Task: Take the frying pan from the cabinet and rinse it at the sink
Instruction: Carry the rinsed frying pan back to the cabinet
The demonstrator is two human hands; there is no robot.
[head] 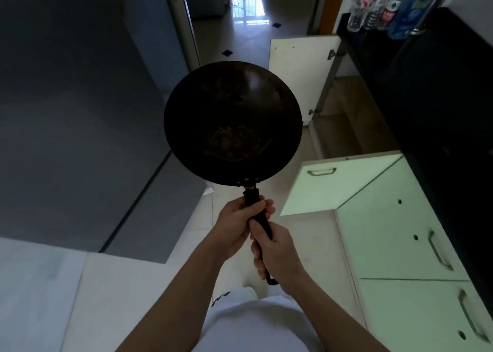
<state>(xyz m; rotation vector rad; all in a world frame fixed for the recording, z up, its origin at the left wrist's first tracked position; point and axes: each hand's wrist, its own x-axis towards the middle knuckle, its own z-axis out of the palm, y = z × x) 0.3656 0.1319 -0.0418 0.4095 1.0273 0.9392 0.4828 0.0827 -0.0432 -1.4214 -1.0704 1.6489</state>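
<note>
A dark round frying pan (232,123) with brownish residue inside is held out in front of me, above the floor, bowl facing up. Its black handle runs down toward me. My left hand (237,225) grips the upper part of the handle just below the rivets. My right hand (274,250) grips the lower part, with the handle's end loop sticking out beneath it. To the right the cabinet (346,135) stands with two doors swung open, one at the far end and one pale green door (338,183) nearer me. No sink is in view.
A black countertop (432,90) runs along the right, with several plastic bottles (386,7) at its far end. Pale green cabinet fronts with metal handles (440,250) sit below it. A grey wall or appliance (80,111) fills the left. A doorway (248,10) lies ahead.
</note>
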